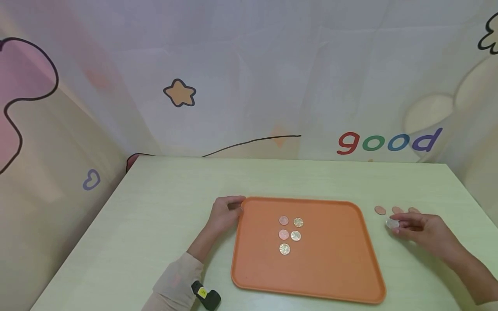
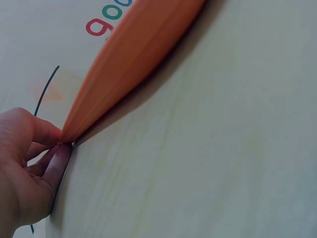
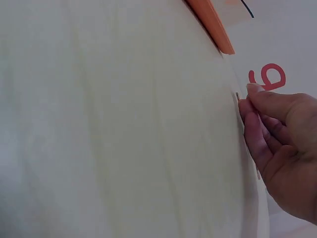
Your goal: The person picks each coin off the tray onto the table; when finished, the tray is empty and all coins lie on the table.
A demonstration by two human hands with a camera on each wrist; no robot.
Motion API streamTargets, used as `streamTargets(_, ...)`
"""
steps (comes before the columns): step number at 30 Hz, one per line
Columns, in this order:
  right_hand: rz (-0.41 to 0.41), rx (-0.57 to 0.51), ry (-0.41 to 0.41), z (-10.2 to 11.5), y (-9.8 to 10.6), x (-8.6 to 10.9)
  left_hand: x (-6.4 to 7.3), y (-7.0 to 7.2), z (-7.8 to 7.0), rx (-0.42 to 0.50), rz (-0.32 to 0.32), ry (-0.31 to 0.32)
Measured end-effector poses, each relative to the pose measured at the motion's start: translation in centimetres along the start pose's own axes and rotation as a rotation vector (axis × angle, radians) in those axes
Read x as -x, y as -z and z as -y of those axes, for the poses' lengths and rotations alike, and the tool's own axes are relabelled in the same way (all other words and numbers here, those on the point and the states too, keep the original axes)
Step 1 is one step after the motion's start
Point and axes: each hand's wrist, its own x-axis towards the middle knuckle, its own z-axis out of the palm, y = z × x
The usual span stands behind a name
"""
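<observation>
An orange tray [image 1: 330, 263] lies on the pale table, and my left hand [image 1: 225, 214] pinches its far left corner. The left wrist view shows thumb and finger meeting at the tray's corner [image 2: 74, 126]. To the right of the tray, my right hand [image 1: 429, 231] holds a silvery coin [image 1: 392, 223] between its fingertips, just above the table. Beside and behind that hand lie copper coins: one at the left [image 1: 380, 210], another in the middle [image 1: 397, 210], and a third [image 1: 414, 210] partly covered by the hand.
On the tray's left half sit several coins in two columns: pinkish ones such as the far left coin [image 1: 284, 220], and gold-toned ones such as the nearest coin [image 1: 285, 249]. A printed cloth backdrop [image 1: 249, 86] rises behind the table [image 1: 155, 194].
</observation>
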Motion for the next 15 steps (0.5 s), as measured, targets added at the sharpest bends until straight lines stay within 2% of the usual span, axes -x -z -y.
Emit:
streamTargets(2, 0.025, 0.089, 0.002, -0.06, 0.30, -0.09, -0.05, -0.01, 0.00, -0.004, -0.003, 0.004)
streamTargets(6, 0.059, 0.168, 0.041, 0.06, 0.77, -0.30, -0.07, -0.01, 0.03, -0.007, -0.007, 0.007)
streamTargets(10, 0.093, 0.184, 0.059, 0.18, 0.89, -0.51, -0.04, -0.06, 0.07, -0.019, -0.008, 0.000)
streamTargets(15, 0.088, 0.206, 0.059, 0.32, 0.79, -0.70, -0.10, -0.15, 0.02, -0.020, -0.015, 0.009)
